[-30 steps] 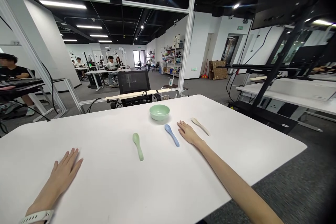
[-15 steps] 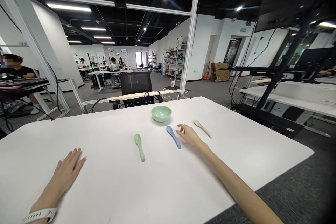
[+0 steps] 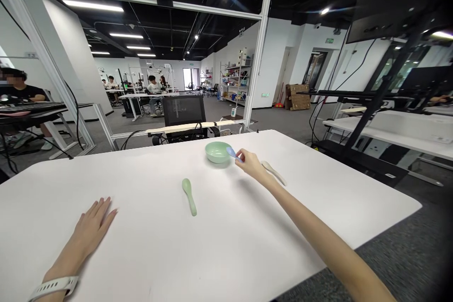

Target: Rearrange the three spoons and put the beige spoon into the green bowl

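My right hand [image 3: 249, 163] pinches a blue spoon [image 3: 231, 152] by its handle, raised off the table. The spoon's bowl end overlaps the right rim of a green bowl [image 3: 215, 153]; whether it touches the rim I cannot tell. A green spoon [image 3: 189, 197] lies on the white table [image 3: 148, 245], left of the middle. Behind my right hand and wrist, a cream spoon [image 3: 274, 172] rests on the tabletop, partly hidden by them. Flat on the table at the left is my left hand [image 3: 92, 226], fingers stretched out and holding nothing.
A metal frame [image 3: 264, 33] rises past the table's far edge, with a black chair [image 3: 184, 111] behind it. Black stands and a second white desk [image 3: 406, 127] are at the right. A person in black [image 3: 21, 89] sits at the far left; others work in the background.
My right hand has taken hold of the blue spoon, lifted it from the table and carried it forward to the green bowl's right rim. My left hand stays flat in place.
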A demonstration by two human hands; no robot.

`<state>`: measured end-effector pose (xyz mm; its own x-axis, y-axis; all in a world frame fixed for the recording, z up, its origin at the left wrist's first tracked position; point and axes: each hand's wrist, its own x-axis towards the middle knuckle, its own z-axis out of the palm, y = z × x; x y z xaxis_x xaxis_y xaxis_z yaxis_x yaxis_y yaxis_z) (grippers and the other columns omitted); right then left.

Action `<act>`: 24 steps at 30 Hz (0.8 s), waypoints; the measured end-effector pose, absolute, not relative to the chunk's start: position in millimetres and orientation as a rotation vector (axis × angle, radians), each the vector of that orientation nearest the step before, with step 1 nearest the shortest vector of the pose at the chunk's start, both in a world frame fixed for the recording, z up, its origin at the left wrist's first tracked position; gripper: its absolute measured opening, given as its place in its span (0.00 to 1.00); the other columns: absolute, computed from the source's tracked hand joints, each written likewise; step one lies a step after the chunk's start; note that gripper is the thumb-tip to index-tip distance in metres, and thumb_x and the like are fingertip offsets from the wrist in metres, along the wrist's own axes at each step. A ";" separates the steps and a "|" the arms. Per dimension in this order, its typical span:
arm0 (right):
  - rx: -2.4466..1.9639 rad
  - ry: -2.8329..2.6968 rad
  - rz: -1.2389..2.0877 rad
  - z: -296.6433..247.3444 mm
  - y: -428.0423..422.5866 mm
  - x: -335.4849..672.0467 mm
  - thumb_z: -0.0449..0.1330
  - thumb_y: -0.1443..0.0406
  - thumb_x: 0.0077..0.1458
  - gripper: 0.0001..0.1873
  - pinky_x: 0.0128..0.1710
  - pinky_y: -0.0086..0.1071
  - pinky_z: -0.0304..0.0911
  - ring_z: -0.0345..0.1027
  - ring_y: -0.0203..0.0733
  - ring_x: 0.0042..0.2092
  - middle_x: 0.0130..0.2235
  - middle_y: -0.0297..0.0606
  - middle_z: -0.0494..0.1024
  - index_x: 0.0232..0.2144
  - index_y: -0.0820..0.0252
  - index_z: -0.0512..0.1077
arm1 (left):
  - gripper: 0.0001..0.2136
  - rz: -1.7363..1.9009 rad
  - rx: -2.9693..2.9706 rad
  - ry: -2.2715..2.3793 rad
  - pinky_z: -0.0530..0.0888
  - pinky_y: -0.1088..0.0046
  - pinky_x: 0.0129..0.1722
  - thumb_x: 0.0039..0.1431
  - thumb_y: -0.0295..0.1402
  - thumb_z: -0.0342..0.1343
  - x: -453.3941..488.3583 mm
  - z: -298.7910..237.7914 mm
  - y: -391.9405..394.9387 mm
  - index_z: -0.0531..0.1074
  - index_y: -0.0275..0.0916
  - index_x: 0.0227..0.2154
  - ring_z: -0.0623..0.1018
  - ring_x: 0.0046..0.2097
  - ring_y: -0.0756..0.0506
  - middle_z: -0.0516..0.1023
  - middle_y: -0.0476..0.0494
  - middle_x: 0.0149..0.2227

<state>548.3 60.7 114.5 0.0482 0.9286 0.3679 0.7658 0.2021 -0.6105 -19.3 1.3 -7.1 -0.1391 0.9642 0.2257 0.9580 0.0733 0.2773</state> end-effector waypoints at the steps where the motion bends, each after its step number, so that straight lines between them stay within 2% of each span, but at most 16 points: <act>1: -1.591 -1.749 0.261 123.2 64.6 547.6 0.58 0.67 0.54 0.04 0.31 0.29 0.54 0.64 0.37 0.29 0.25 0.28 0.69 0.34 0.56 0.69 | 0.45 0.569 2.049 2.286 0.56 0.41 0.72 0.61 0.56 0.35 -19.0 -7.1 1.4 0.57 0.25 0.70 0.54 0.76 0.28 0.58 0.24 0.74; 5: -1.567 -1.750 0.242 123.5 62.5 543.2 0.57 0.66 0.54 0.04 0.30 0.29 0.54 0.63 0.37 0.28 0.25 0.28 0.69 0.35 0.56 0.70 | 0.44 0.610 2.053 2.278 0.57 0.42 0.72 0.61 0.56 0.36 -19.2 -9.3 2.8 0.58 0.27 0.70 0.56 0.75 0.29 0.61 0.24 0.73; 14: -1.630 -1.819 0.375 37.2 27.6 537.0 0.55 0.67 0.57 0.06 0.29 0.30 0.52 0.62 0.38 0.28 0.26 0.29 0.70 0.38 0.56 0.70 | 0.45 0.597 2.055 2.263 0.56 0.44 0.73 0.60 0.58 0.36 -23.3 -14.2 4.9 0.57 0.27 0.70 0.55 0.76 0.29 0.60 0.26 0.73; 19: -1.638 -1.827 0.373 28.3 29.5 535.5 0.55 0.69 0.57 0.08 0.32 0.30 0.54 0.64 0.38 0.30 0.28 0.30 0.71 0.40 0.57 0.69 | 0.45 0.583 2.046 2.257 0.56 0.44 0.73 0.61 0.57 0.35 -21.4 -12.0 3.8 0.57 0.25 0.70 0.54 0.76 0.29 0.59 0.25 0.74; 24: -1.638 -1.847 0.389 25.9 29.9 536.5 0.54 0.68 0.59 0.08 0.33 0.30 0.55 0.64 0.39 0.30 0.28 0.30 0.70 0.42 0.58 0.69 | 0.44 0.594 2.050 2.279 0.58 0.45 0.73 0.60 0.57 0.36 -22.3 -13.2 4.4 0.58 0.28 0.70 0.56 0.75 0.30 0.61 0.28 0.73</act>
<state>536.5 29.9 25.9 -0.0270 0.9654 0.2592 0.7786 0.1829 -0.6003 -22.3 4.4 -13.2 -0.1380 0.9620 0.2358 0.9547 0.0659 0.2903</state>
